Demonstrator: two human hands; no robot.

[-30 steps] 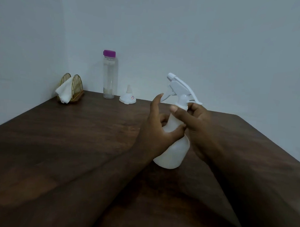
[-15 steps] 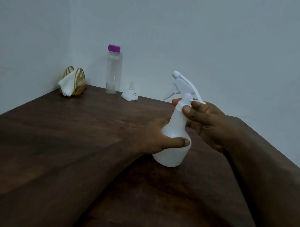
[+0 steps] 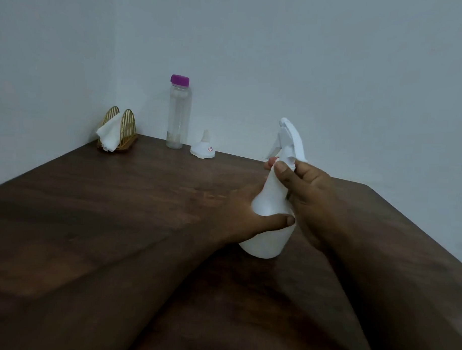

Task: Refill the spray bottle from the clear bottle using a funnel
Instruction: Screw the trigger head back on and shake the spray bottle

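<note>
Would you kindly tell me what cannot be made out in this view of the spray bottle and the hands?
Head view, neck of the spray bottle: covered by fingers of the right hand, so whether the head is loosened is unclear.
Head view, fingers of the left hand: hidden behind the bottle; only the thumb shows.
Head view, clear bottle: liquid level too dim to tell.
Head view, funnel label: too small to read.

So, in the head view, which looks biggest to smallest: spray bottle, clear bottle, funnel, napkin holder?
Largest: spray bottle, though nearest the camera.
Then clear bottle and napkin holder, too close: taller versus wider.
Smallest: funnel.
</note>
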